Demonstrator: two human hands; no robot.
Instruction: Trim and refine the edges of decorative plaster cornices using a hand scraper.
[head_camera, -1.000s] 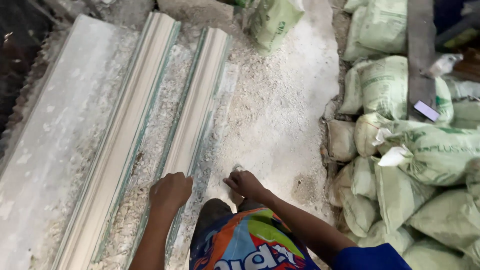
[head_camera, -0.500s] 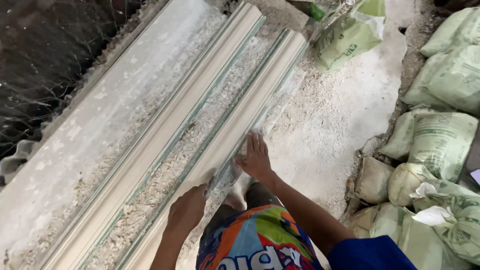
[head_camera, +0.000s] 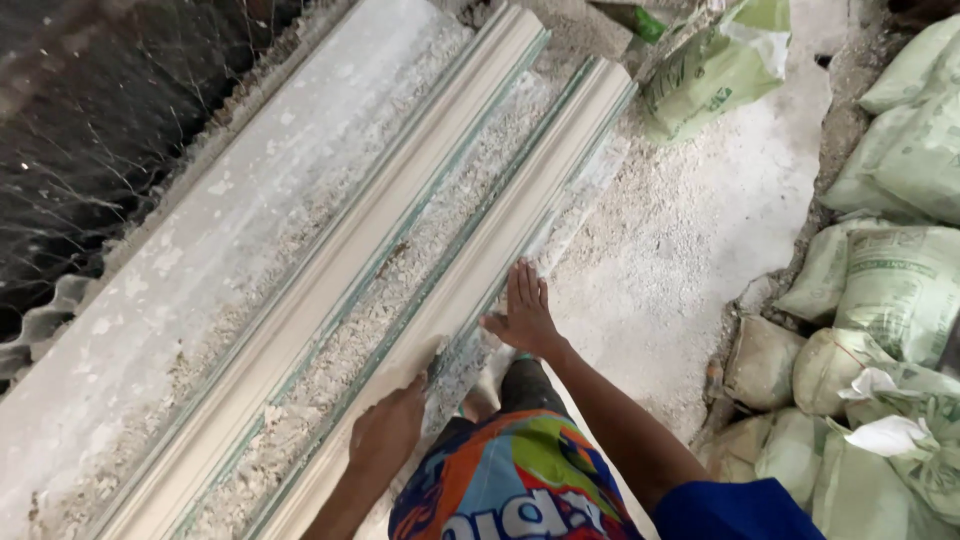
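- Head view: we see two long cream mouldings lying side by side, their long axes running from the lower left of the frame up to the upper middle.
- The nearer moulding is under both hands; the farther moulding lies just beside it, with white rubble packed between them.
- Our right hand lies flat on the nearer moulding's right edge at mid-frame, its grip spread, fingers pointing up the frame.
- Our left hand rests on the same moulding lower down, its grip curled over the edge; we cannot tell whether it clamps the piece.
- A broad pale slab runs parallel at the left.
- Pale green sacks are heaped down the right edge, too many to count surely, and one more green sack lies at the upper right.
- White plaster dust covers the floor.
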